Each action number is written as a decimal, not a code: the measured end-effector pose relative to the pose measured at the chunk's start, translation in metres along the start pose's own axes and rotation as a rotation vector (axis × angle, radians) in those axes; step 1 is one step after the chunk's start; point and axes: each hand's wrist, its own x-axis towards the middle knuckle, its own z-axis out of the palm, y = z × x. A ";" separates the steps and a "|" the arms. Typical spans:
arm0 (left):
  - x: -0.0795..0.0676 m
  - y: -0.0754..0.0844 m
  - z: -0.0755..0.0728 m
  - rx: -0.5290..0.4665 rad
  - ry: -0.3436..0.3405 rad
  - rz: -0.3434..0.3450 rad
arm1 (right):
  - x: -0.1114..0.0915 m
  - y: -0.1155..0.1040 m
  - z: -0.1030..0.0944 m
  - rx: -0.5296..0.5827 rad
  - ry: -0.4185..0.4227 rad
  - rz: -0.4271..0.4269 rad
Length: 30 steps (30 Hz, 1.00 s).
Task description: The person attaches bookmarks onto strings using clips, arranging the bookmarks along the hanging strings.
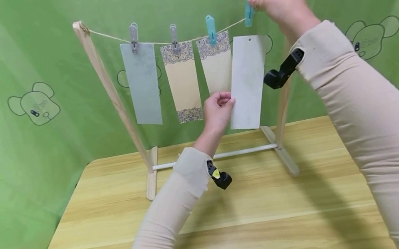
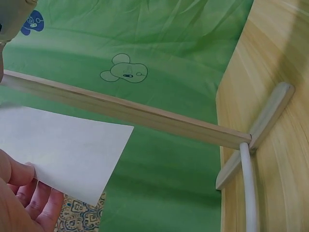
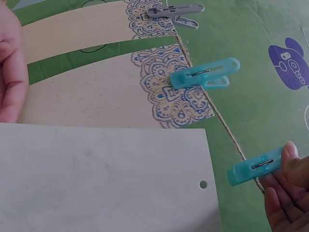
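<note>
My left hand (image 1: 217,113) pinches the left edge of a pale, blank bookmark (image 1: 248,82) between thumb and fingers. The bookmark hangs slightly tilted, its punched hole at the top, just below the twine (image 1: 235,23). Up at the right end of the twine, my right hand (image 1: 287,1) pinches the handles of a light blue clothespin (image 1: 248,15). In the right wrist view this clothespin (image 3: 253,166) overlaps the twine, apart from the bookmark's top edge (image 3: 183,130). The left wrist view shows the bookmark's lower part (image 2: 82,150) beside the fingers.
A grey-green card (image 1: 144,85) and a patterned bookmark (image 1: 183,82) hang from grey clothespins. Another patterned bookmark (image 1: 214,65) hangs from a blue clothespin (image 1: 211,28), partly behind the pale one. The wooden stand (image 1: 114,98) rests on a wooden table (image 1: 272,216) before a green curtain (image 1: 48,153).
</note>
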 end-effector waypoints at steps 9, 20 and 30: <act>0.003 0.009 0.002 0.037 0.034 0.004 | 0.004 0.000 -0.003 0.026 -0.013 0.037; 0.004 0.019 0.005 0.006 0.048 0.020 | 0.003 -0.002 -0.004 0.019 -0.022 0.054; 0.004 0.019 0.010 -0.042 0.041 0.045 | 0.006 -0.003 -0.004 0.004 -0.018 0.075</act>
